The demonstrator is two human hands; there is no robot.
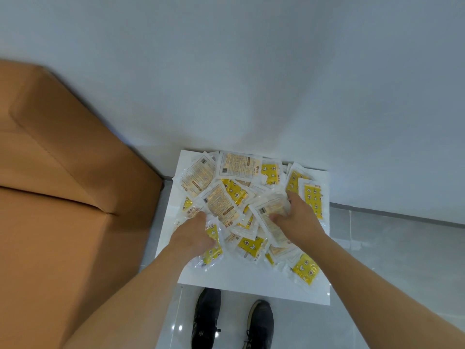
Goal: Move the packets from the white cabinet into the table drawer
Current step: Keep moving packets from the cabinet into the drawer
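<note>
A big pile of packets (241,197) lies on top of the white cabinet (226,280), which stands against the wall (251,71). Both hands are down in the pile. The left hand (193,239) is on the left side of the heap, and its fingers curl down around some see-through packets near the front edge. The right hand (294,217) is on the right side, and its fingers and thumb pinch a pale packet (270,212) that sticks up a little from the rest. More packets lie all around both hands, in front, behind and between them. The packets are small, flat and shiny. Some show a yellow side with little pictures, and some show a pale side with tiny print. An orange-brown sofa (63,185) stands just left of the cabinet. Two dark shoes (234,321) stand on the shiny floor (390,248) below.
</note>
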